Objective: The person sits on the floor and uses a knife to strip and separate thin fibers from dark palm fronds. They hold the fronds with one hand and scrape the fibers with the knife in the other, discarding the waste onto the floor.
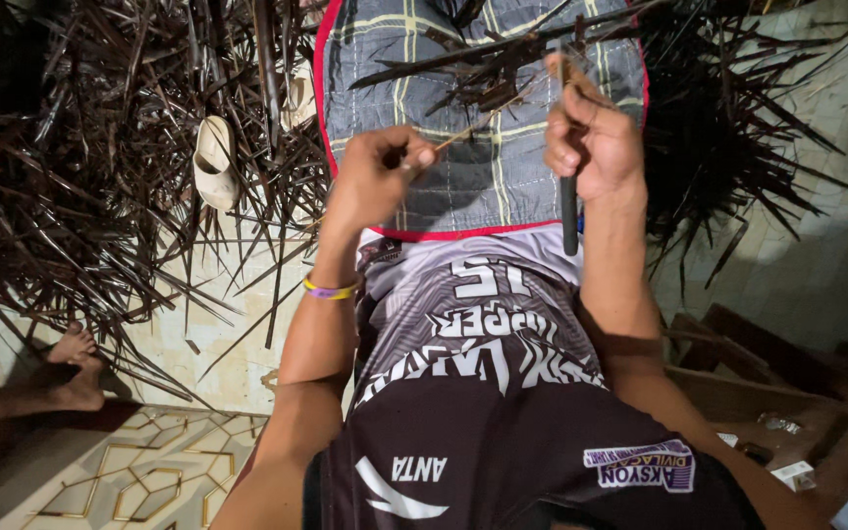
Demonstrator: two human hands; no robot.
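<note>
My left hand [377,175] pinches the near end of a thin pale leaf rib [473,125] that runs up and right toward my right hand. My right hand [593,137] is closed around a knife with a dark handle [568,211] pointing down toward me, its blade end hidden behind my fingers. Both hands work over a grey plaid cloth with a red edge [488,182] laid across my lap. Dark dry leaf strips [488,74] lie on the far part of the cloth.
Heaps of dark dried palm leaves [80,177] cover the floor left and right. A pale sandal [215,162] lies among them. Another person's bare feet [76,368] rest at the left on the patterned tile floor [139,471]. A wooden seat [748,383] is at right.
</note>
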